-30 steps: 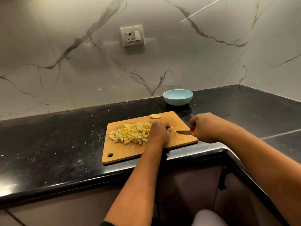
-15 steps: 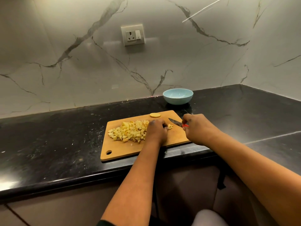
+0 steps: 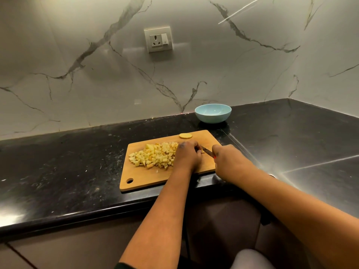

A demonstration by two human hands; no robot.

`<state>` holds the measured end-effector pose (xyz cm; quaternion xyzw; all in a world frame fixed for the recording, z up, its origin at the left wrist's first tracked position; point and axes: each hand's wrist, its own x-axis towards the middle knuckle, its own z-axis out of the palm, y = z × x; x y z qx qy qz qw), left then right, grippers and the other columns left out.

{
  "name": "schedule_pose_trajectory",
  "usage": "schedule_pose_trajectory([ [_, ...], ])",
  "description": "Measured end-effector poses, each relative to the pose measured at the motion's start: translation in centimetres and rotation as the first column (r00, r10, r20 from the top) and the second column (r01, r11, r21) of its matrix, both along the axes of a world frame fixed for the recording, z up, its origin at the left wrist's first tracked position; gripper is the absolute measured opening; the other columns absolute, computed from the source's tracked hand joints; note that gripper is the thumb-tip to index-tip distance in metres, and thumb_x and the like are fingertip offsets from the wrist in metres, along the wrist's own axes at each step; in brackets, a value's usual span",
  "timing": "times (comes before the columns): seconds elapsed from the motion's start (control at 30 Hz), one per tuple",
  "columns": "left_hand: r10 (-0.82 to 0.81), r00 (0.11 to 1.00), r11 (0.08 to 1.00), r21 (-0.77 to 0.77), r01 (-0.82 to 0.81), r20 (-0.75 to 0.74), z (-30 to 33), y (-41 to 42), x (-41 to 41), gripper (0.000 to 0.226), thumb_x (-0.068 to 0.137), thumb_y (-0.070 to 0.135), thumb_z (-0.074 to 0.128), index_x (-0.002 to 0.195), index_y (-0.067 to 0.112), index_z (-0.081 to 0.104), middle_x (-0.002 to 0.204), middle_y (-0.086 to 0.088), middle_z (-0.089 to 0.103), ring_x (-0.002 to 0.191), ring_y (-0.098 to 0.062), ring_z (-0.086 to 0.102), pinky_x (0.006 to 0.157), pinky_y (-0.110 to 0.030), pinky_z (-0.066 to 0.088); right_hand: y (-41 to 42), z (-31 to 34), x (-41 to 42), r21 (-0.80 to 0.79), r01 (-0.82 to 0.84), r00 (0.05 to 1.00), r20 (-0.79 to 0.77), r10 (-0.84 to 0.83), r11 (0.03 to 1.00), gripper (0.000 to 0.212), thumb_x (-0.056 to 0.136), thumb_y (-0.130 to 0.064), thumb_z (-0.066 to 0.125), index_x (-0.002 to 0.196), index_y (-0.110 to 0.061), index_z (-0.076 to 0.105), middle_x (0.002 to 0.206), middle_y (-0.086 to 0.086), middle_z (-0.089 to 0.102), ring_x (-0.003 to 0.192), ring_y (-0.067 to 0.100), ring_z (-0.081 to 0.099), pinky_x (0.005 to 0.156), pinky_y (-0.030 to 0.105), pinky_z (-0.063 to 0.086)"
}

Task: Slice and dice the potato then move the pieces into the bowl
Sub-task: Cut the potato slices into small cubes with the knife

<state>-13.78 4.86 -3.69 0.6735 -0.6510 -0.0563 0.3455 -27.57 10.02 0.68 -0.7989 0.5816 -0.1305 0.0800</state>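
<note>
A: Potato first: where does it stand?

B: Start at the left hand [image 3: 187, 157]. Its fingers [image 3: 195, 145] are curled down onto the wooden cutting board, clamped, as far as I can judge, on a last small yellow potato piece [image 3: 203, 151] that is mostly hidden beneath them.

A: And the other hand?

B: The right hand [image 3: 228, 162] has its fingers wrapped tight round a small red-handled kitchen knife [image 3: 207, 151]. The blade points at the left fingertips and meets the hidden piece just beside them.

A: What lies around that?

B: Taking the rectangular wooden cutting board [image 3: 147, 179] as the landmark: a heap of pale yellow diced potato cubes [image 3: 153, 155] covers its middle, touching the left hand's far side. One round yellow potato slice [image 3: 185, 136] sits uncut at the board's far edge. The light blue round bowl [image 3: 213, 113] stands beyond the board's far right corner, apart from it, on the black stone table [image 3: 68, 171]. I see nothing in the bowl.

A: So how far along?

B: I'd say the dicing is nearly finished: most of the potato is already cubes. What is left appears to be the piece under the fingers, that lone round slice, and then the whole transfer, since no piece has reached the bowl yet.
</note>
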Motion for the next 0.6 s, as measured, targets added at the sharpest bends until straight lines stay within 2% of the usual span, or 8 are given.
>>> schedule_pose_trajectory([
  [0.1,0.013,1.000,1.000,0.005,-0.013,-0.014,0.0,-0.2,0.0,0.016,0.092,0.016,0.065,0.105,0.013,0.072,0.105,-0.005,0.070,0.097,-0.016,0.063,0.085,-0.022,0.048,0.3,-0.8,0.4,0.013,-0.021,0.999,0.027,0.021,1.000,0.017,0.092,-0.005,0.052,0.106,-0.013,0.052,0.078,-0.002,0.038,0.076,0.018,0.049,0.070,0.030,0.049],
  [0.17,0.017,1.000,1.000,0.008,-0.017,-0.021,0.1,-0.3,0.0,0.015,0.092,0.016,0.065,0.105,0.012,0.072,0.105,-0.006,0.071,0.098,-0.017,0.063,0.085,-0.023,0.048,0.1,-0.6,0.4,0.010,-0.020,1.000,0.022,0.020,1.000,0.018,0.092,-0.004,0.051,0.107,-0.013,0.052,0.077,-0.002,0.037,0.073,0.017,0.047,0.070,0.032,0.050],
  [0.27,0.016,1.000,1.000,0.019,-0.016,-0.014,0.0,-0.2,-0.1,0.015,0.092,0.016,0.064,0.105,0.012,0.072,0.105,-0.006,0.070,0.096,-0.016,0.062,0.082,-0.022,0.046,-0.2,1.0,0.0,0.039,-0.019,0.998,-0.062,0.021,0.999,0.015,0.090,-0.006,0.056,0.101,-0.015,0.054,0.092,0.006,0.052,0.076,0.018,0.052,0.073,0.032,0.052],
  [0.33,0.007,1.000,1.000,0.011,-0.006,-0.020,0.0,0.0,-0.1,0.014,0.092,0.015,0.064,0.104,0.012,0.072,0.103,-0.006,0.070,0.091,-0.013,0.060,0.079,-0.020,0.046,-0.3,2.4,-0.2,0.067,-0.022,0.989,-0.146,0.032,0.997,0.021,0.086,-0.005,0.064,0.105,-0.013,0.059,0.102,0.008,0.058,0.086,0.020,0.058,0.082,0.033,0.055],
  [0.43,-0.007,1.000,1.000,-0.012,0.007,-0.024,0.0,0.2,-0.1,0.014,0.092,0.013,0.063,0.104,0.012,0.071,0.102,-0.005,0.070,0.087,-0.009,0.058,0.077,-0.019,0.046,0.0,4.1,-1.0,0.078,-0.011,0.969,-0.245,0.029,0.997,0.035,0.083,-0.006,0.069,0.116,-0.013,0.059,0.103,0.005,0.059,0.092,0.019,0.057,0.086,0.030,0.054],
  [0.53,-0.026,1.000,0.999,-0.022,0.026,-0.010,0.0,0.3,-0.2,0.013,0.092,0.012,0.063,0.103,0.012,0.069,0.101,-0.005,0.068,0.089,-0.010,0.058,0.080,-0.020,0.050,0.6,5.4,-2.4,0.090,-0.024,0.970,-0.240,0.045,0.996,0.034,0.087,-0.007,0.065,0.120,-0.013,0.060,0.110,0.004,0.061,0.097,0.018,0.056,0.091,0.029,0.051],
  [0.6,-0.032,0.999,0.999,-0.042,0.033,0.020,0.1,0.5,-0.3,0.013,0.091,0.011,0.063,0.102,0.012,0.068,0.101,-0.005,0.067,0.091,-0.012,0.060,0.082,-0.023,0.053,0.7,5.9,-3.3,0.110,-0.054,0.981,-0.182,0.074,0.992,0.028,0.091,-0.011,0.062,0.119,-0.015,0.062,0.109,0.001,0.060,0.095,0.014,0.053,0.084,0.024,0.047],
])
